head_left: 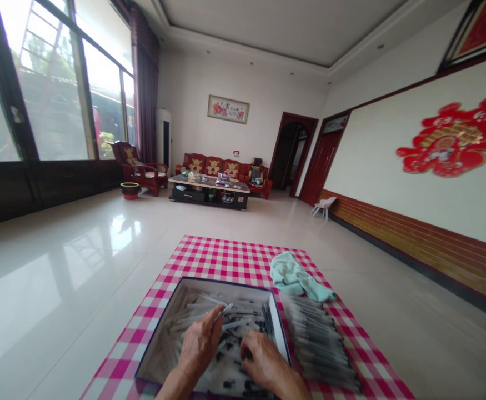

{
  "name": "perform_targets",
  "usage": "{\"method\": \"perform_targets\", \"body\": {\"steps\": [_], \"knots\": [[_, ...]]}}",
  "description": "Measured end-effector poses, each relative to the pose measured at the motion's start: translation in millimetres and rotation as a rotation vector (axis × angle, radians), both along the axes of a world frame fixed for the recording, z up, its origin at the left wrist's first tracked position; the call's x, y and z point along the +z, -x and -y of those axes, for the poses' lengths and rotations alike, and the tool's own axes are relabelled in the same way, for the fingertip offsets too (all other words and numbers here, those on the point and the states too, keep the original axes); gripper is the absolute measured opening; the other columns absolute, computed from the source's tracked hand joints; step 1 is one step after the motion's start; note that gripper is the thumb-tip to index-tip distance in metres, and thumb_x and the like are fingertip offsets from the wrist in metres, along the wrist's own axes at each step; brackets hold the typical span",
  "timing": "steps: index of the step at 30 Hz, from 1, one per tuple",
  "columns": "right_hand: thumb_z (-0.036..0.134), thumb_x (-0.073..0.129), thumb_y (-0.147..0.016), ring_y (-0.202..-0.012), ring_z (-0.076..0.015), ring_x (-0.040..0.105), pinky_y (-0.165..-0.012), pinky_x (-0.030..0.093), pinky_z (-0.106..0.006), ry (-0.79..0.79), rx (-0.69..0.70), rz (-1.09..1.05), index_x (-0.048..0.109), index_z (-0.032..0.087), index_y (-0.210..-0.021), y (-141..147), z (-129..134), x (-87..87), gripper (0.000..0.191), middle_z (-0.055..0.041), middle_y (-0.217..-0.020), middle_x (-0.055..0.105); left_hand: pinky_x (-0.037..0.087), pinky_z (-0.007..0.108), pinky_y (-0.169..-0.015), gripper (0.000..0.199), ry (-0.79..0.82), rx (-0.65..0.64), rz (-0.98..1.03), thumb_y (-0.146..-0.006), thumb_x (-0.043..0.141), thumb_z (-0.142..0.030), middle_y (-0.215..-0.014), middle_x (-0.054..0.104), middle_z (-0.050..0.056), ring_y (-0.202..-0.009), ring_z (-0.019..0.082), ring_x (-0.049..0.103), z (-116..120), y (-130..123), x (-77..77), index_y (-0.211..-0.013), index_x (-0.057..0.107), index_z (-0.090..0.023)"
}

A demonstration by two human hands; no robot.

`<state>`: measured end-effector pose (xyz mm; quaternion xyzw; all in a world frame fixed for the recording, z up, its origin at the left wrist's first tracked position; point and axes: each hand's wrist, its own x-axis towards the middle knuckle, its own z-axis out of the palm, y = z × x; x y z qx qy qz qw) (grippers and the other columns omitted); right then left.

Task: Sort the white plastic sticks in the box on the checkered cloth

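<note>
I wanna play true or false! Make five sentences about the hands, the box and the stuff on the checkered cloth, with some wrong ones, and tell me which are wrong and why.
1. A crumpled pale green cloth lies on the pink-and-white checked tablecloth. True.
2. The shallow, dark-rimmed box is empty. False: long, see-through plastic tubes and small black pieces lie in it.
3. The left hand holds a thin, pale piece over the box. True.
4. The right hand is touching the green cloth. False: it is down at the box, apart from the cloth.
5. The row of slender, dark sticks is beside the box. True.
</note>
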<state>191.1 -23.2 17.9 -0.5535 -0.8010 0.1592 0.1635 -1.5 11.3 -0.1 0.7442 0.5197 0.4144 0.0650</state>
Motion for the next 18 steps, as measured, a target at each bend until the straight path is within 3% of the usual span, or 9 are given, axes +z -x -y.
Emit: {"method": "perform_targets", "body": {"steps": [4,7,13,18], "knots": [[0.007,0.049,-0.061,-0.078,-0.0190,0.063,-0.067,0.043,-0.023,0.078,0.034,0.034,0.070,0.023,-0.074,0.6,5.6,-3.3,0.029,-0.0028,-0.081,0.068,0.052,0.025,-0.065,0.027,-0.009,-0.044,0.031,-0.091,0.041,-0.024,-0.092,0.074,0.006,-0.079,0.019,0.071,-1.1,0.3,-0.7,-0.109,0.061,-0.021],[0.007,0.049,-0.062,-0.081,-0.0200,0.062,-0.070,0.043,-0.025,0.047,-0.002,0.066,0.071,0.022,-0.075,-0.7,2.6,-4.2,0.030,-0.0040,-0.083,0.068,0.052,0.025,-0.066,0.026,-0.030,-0.057,0.040,-0.091,0.039,-0.020,-0.087,0.073,0.007,-0.076,0.018,0.070,-1.2,0.6,0.3,-0.103,0.062,-0.019],[0.007,0.048,-0.064,-0.080,-0.0180,0.064,-0.071,0.043,-0.023,0.033,0.032,0.028,0.074,0.021,-0.076,-5.9,-1.8,11.2,0.031,-0.0048,-0.082,0.070,0.051,0.024,-0.066,0.023,-0.044,-0.045,0.031,-0.089,0.039,-0.018,-0.082,0.071,0.005,-0.074,0.017,0.068,-0.8,0.3,0.7,-0.095,0.061,-0.019],[0.017,0.057,-0.062,-0.070,-0.0175,0.066,-0.056,0.041,-0.019,0.261,0.117,0.023,0.076,0.024,-0.082,-0.8,6.3,20.1,0.028,-0.0031,-0.077,0.074,0.048,0.023,-0.062,0.020,-0.037,-0.039,0.015,-0.089,0.040,-0.021,-0.076,0.069,0.002,-0.069,0.016,0.067,-0.6,-0.5,0.7,-0.092,0.061,-0.021]]}}
